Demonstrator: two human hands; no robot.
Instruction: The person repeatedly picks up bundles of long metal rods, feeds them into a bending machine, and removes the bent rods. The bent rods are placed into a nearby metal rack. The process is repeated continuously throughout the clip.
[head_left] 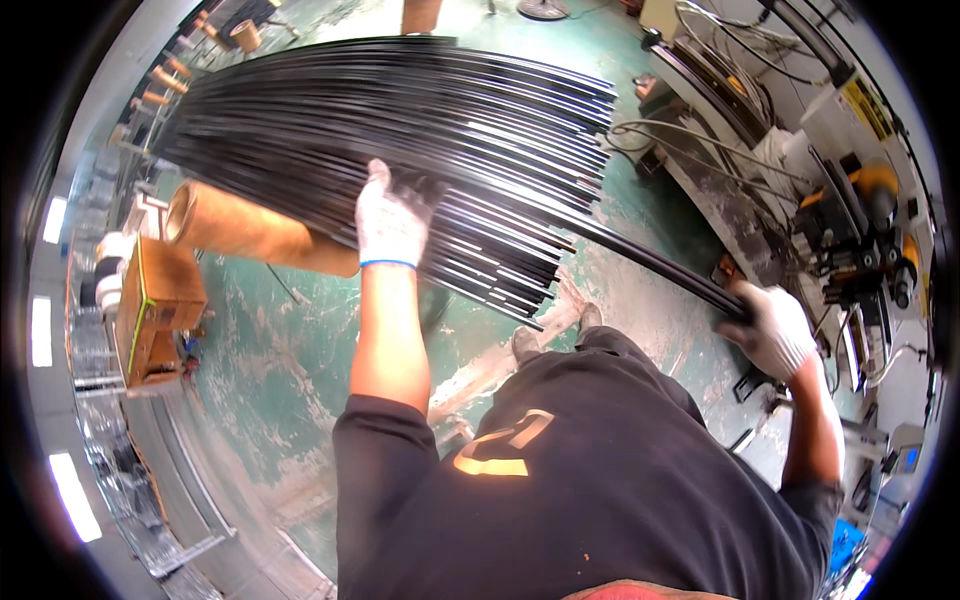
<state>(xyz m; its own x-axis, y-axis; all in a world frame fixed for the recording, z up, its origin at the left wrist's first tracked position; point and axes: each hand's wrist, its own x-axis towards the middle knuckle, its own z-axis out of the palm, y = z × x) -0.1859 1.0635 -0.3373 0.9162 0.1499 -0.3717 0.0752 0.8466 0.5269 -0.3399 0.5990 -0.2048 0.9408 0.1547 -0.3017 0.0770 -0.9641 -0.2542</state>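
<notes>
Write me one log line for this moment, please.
left hand: gloved, resting on black rod bundle | right hand: gloved, gripping end of one black rod | cardboard tube under bundle

The person's left hand (392, 222), in a white glove, reaches forward on a straight bare forearm, palm down with fingers spread. The right hand (770, 328), also gloved, is stretched out to the side, its fingers curled closed.
</notes>
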